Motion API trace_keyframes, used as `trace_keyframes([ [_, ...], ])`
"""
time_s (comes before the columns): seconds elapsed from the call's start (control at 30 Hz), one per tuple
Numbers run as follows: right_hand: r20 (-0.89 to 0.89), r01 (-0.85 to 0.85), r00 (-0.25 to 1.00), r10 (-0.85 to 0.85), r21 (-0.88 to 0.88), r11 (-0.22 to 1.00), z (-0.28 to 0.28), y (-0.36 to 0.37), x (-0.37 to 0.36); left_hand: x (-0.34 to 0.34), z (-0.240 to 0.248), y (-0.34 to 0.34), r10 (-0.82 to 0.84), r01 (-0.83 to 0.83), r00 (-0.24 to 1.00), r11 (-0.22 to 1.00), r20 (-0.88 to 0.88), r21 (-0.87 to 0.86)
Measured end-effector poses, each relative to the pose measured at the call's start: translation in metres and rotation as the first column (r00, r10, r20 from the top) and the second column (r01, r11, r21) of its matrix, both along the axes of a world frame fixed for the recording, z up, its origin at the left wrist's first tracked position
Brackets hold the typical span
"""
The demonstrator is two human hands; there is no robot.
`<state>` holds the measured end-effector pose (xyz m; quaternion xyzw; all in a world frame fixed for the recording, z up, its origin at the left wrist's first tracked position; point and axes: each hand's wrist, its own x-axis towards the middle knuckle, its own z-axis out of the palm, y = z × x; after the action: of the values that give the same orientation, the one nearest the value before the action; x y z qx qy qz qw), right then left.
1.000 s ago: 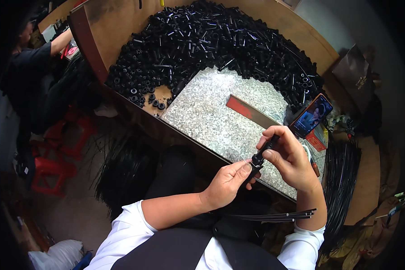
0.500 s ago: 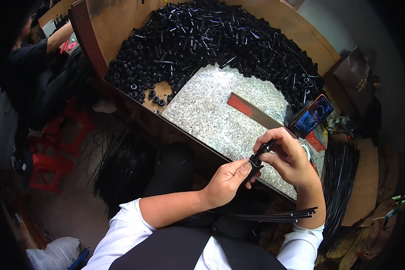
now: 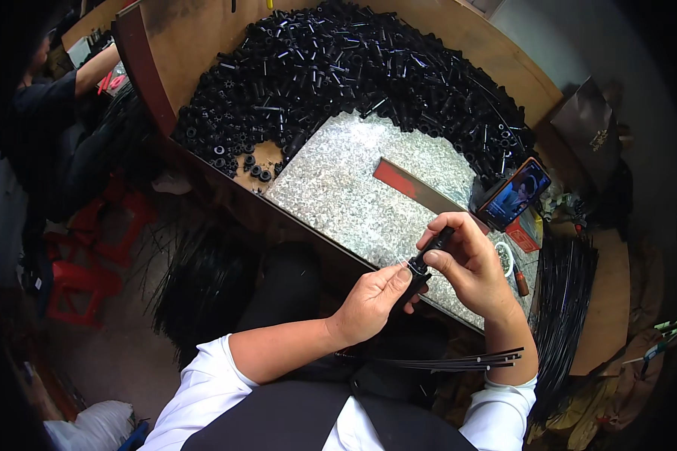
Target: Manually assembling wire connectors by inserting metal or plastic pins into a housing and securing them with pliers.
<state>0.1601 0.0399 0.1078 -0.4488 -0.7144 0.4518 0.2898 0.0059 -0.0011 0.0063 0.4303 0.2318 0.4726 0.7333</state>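
Note:
My left hand (image 3: pixel 370 301) is closed round a black plastic piece (image 3: pixel 414 289) with a forked end, held above the near edge of the worktop. Between the thumb and fingers of my right hand (image 3: pixel 474 267) is a black tubular part (image 3: pixel 439 242), which meets the upper end of that piece. My fingers cover much of the joint, so how far one sits inside the other cannot be seen. Several thin black rods (image 3: pixel 466 364) lie across my lap, beneath my forearms.
A heap of black plastic parts (image 3: pixel 353 68) rings the speckled worktop (image 3: pixel 316 195). On it lie a flat red-ended bar (image 3: pixel 414 183), a propped phone (image 3: pixel 515 197) and a brown-handled tool (image 3: pixel 520 283). Black rods (image 3: pixel 564 308) stand right; red stools (image 3: pixel 79 289) and another person (image 3: pixel 49 113) are left.
Both hands have shifted slightly left with the black parts. My right fingers have tilted the tubular part more upright against the piece in my left hand. The whole view has moved a little.

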Motion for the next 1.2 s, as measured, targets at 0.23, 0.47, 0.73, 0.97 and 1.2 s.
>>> trace_keyframes([
  [0.23, 0.071, -0.023, 0.997, 0.018, 0.073, 0.997, 0.0, 0.0, -0.004, -0.002, 0.0, 0.003, -0.011, 0.011, 1.0, 1.0, 0.01, 0.006],
  [0.47, -0.063, 0.043, 0.997, -0.045, -0.035, 0.998, -0.001, 0.002, -0.003, -0.002, -0.001, 0.003, -0.023, 0.023, 0.999, 1.0, 0.039, -0.008],
  [0.73, -0.068, -0.001, 0.998, -0.003, -0.054, 0.999, -0.005, 0.004, 0.001, -0.002, -0.002, 0.003, -0.038, 0.038, 0.999, 0.999, 0.029, 0.016],
  [0.97, -0.048, 0.01, 0.999, -0.013, -0.081, 0.997, -0.005, 0.005, 0.002, 0.001, -0.005, 0.002, 0.015, -0.013, 0.999, 0.999, -0.032, 0.051],
  [1.2, -0.087, -0.067, 0.994, 0.062, -0.053, 0.996, -0.008, 0.007, 0.008, -0.002, -0.007, 0.006, -0.065, 0.084, 0.986, 0.989, 0.152, -0.122],
])
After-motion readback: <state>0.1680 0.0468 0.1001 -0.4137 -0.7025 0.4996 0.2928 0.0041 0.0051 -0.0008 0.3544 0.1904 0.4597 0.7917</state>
